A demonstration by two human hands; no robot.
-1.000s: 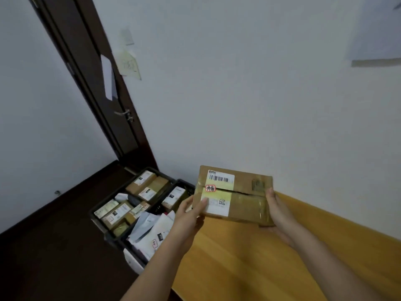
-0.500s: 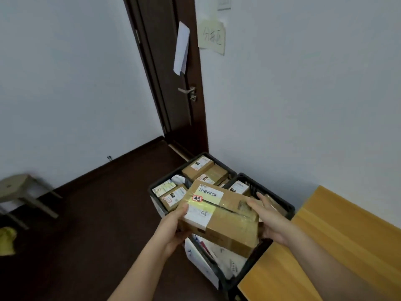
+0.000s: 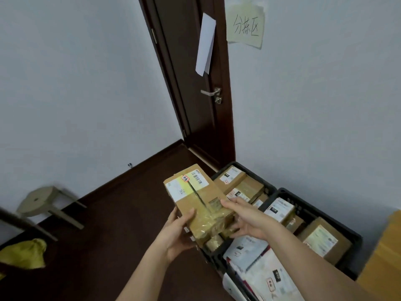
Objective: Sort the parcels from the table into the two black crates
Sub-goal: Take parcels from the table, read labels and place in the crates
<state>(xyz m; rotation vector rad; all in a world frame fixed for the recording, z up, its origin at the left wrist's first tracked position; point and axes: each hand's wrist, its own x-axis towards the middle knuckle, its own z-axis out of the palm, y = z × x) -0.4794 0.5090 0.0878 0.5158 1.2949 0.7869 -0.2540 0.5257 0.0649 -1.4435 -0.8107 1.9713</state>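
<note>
Head view: the cardboard parcel (image 3: 196,199) sits in the lower middle of the frame, held in the air between both my hands, its labelled end tipped up and away from me toward the door. A white and yellow shipping label with a barcode and a small red sticker covers its far half; clear tape wraps the near end. My left hand (image 3: 176,232) cups the near left corner from below, thumb lying up on the top face, so its grip is closed on the parcel. My right hand (image 3: 245,218) clasps the near right side, fingers across the taped top and thumb underneath, its grip closed on the parcel too.

Just below and to the right of the parcel stand the two black crates on the dark floor. One crate (image 3: 263,181), further up the frame by the wall, holds several brown labelled boxes; the other crate (image 3: 351,233), nearer the lower right, holds boxes and white mailer bags. A sliver of the wooden table (image 3: 388,257) shows at the right edge. Behind the crates is a dark door (image 3: 191,83) with a metal handle and a white paper on it; a yellow note (image 3: 246,23) hangs on the wall beside it. At the left are a pale stool (image 3: 43,199) and a yellow bag (image 3: 23,254)
</note>
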